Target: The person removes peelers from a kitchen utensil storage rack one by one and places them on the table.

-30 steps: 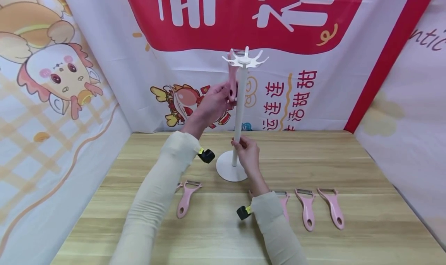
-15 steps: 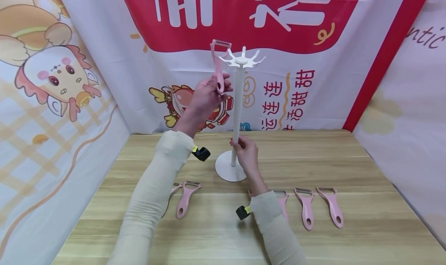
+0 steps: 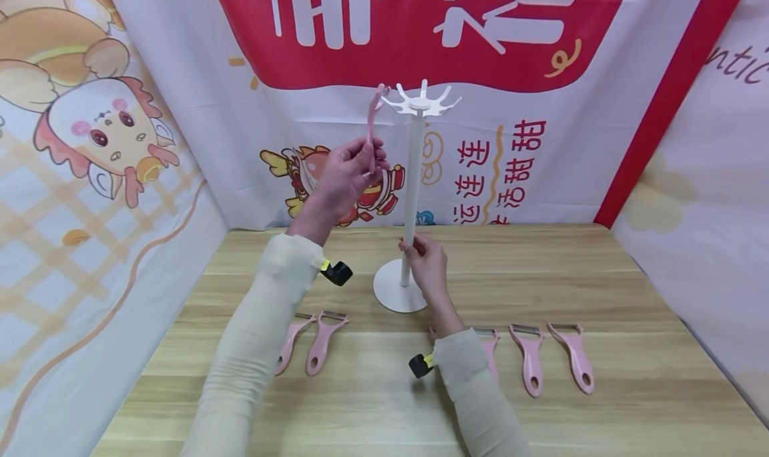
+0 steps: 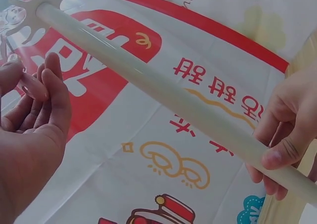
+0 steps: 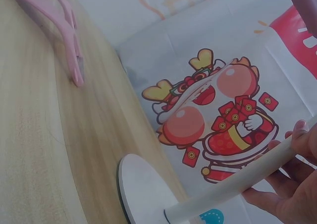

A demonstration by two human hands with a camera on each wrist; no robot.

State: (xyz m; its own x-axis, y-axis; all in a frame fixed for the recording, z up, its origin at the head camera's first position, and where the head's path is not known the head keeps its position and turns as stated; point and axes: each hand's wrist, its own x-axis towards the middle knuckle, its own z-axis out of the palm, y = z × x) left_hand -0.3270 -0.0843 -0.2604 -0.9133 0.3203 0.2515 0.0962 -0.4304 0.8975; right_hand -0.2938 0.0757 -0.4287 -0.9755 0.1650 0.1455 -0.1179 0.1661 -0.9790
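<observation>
My left hand (image 3: 348, 180) pinches the handle of a pink peeler (image 3: 373, 120) held upright. The peeler is turned edge-on, its head right at a left-hand hook of the white stand (image 3: 413, 170). In the left wrist view the peeler's handle end (image 4: 33, 86) shows between thumb and fingers, below the hooked top (image 4: 30, 8). Low on the stand's pole, just above its round base (image 3: 390, 297), my right hand (image 3: 428, 260) grips with thumb and fingers. The right wrist view has that right hand (image 5: 292, 184) around the pole.
Two pink peelers lie on the wooden table at left, one (image 3: 324, 343) partly beside my left sleeve. Several more lie at right, including a peeler (image 3: 529, 360) and an outermost peeler (image 3: 573, 357); my right sleeve covers part of that row. Printed cloth (image 3: 510, 177) hangs behind.
My left hand first drew the peeler left, away from the pole, then turned it edge-on with its head beside a hook. The right hand keeps its grip on the pole.
</observation>
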